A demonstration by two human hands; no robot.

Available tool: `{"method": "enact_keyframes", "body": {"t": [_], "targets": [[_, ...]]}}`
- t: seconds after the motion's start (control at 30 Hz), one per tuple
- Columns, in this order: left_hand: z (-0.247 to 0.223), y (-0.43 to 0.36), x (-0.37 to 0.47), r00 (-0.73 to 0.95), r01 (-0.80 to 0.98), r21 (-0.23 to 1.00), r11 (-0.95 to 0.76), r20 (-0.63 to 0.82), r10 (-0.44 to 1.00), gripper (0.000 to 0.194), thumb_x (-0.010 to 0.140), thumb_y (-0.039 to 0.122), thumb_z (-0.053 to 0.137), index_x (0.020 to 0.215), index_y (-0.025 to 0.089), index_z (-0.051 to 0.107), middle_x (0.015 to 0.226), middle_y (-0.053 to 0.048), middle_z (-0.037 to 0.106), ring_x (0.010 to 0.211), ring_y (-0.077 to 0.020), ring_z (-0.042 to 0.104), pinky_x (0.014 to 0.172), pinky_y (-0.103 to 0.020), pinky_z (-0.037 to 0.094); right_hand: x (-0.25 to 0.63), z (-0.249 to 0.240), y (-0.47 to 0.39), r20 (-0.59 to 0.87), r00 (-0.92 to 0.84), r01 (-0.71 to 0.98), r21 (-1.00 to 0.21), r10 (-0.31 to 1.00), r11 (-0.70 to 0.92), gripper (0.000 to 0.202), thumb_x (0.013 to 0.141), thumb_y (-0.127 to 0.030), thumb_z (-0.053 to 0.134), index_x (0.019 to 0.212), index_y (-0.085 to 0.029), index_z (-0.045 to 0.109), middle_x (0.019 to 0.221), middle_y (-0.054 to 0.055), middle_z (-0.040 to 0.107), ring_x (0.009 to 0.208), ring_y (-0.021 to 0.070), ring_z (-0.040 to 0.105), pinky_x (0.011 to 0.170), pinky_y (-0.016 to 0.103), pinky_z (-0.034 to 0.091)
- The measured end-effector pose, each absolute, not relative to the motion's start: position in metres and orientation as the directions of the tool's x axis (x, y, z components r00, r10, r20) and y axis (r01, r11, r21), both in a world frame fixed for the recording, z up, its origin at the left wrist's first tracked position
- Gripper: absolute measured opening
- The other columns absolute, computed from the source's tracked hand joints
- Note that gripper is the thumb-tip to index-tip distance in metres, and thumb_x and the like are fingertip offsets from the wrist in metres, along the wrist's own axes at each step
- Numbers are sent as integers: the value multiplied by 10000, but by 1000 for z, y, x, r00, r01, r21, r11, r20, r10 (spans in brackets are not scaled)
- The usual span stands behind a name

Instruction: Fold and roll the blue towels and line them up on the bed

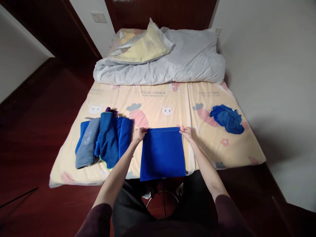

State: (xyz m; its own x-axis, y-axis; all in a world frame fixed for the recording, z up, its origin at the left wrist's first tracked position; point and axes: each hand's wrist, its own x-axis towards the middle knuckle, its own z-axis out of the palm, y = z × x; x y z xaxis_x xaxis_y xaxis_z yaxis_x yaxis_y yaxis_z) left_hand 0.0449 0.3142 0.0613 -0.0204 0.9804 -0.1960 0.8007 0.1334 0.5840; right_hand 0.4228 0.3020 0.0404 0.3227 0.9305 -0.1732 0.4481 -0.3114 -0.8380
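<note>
A flat blue cloth lies at the front edge of the bed, its lower end reaching the mattress edge. My left hand pinches its far left corner, and my right hand pinches its far right corner. Between them the top edge is stretched nearly straight. To the left lie several rolled or folded cloths: a grey-blue one with lettering, a darker blue one with a light green edge, and a bright blue one close to my left forearm. A crumpled blue cloth rests on the right.
The bed has a yellow sheet printed with rabbits and carrots. A bunched grey-white quilt covers its far end, beside a yellow fold of fabric. A white wall stands at the right. A round metal frame shows between my legs.
</note>
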Motion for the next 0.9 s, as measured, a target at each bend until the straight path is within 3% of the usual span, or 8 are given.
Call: {"method": "enact_keyframes", "body": {"t": [0.37, 0.5, 0.63, 0.77, 0.9], "targets": [[71, 330, 47, -66, 818, 555, 154, -177, 982, 242, 877, 231, 651, 1057, 166, 799, 1030, -109, 784, 963, -262, 731, 940, -332, 547, 419, 55, 334, -157, 382, 524, -775, 911, -354, 299, 631, -332, 778, 625, -235, 494, 589, -32, 587, 662, 168, 604, 553, 215, 436], [63, 331, 48, -26, 863, 489, 127, -208, 978, 267, 880, 210, 643, 1104, 168, 781, 1104, -126, 760, 1047, -266, 701, 970, -326, 522, 412, 50, 337, -133, 363, 624, -701, 922, -347, 208, 667, -249, 760, 638, -227, 555, 661, -12, 663, 693, 170, 639, 630, 230, 480], [59, 334, 49, 89, 890, 457, 2, -178, 980, 280, 868, 224, 655, 1118, 160, 766, 1144, -135, 725, 1067, -265, 678, 992, -328, 502, 405, 41, 334, -141, 298, 588, -752, 944, -298, 89, 743, -171, 695, 754, -210, 616, 785, 13, 737, 747, 162, 692, 725, 245, 530], [60, 338, 47, 181, 899, 432, -74, -212, 960, 188, 832, 217, 681, 997, 175, 760, 1043, -111, 718, 1005, -254, 673, 944, -310, 504, 401, 40, 331, -134, 168, 591, -779, 977, -209, 202, 724, -127, 742, 908, -181, 676, 946, 48, 764, 860, 166, 713, 830, 276, 555], [67, 348, 41, 181, 926, 371, -73, -265, 947, 152, 842, 207, 656, 983, 197, 710, 1005, -102, 716, 1021, -270, 655, 926, -322, 492, 402, 45, 339, -197, 136, 698, -676, 971, -235, 173, 735, -114, 749, 890, -188, 738, 857, 39, 744, 845, 193, 699, 884, 329, 557]]}}
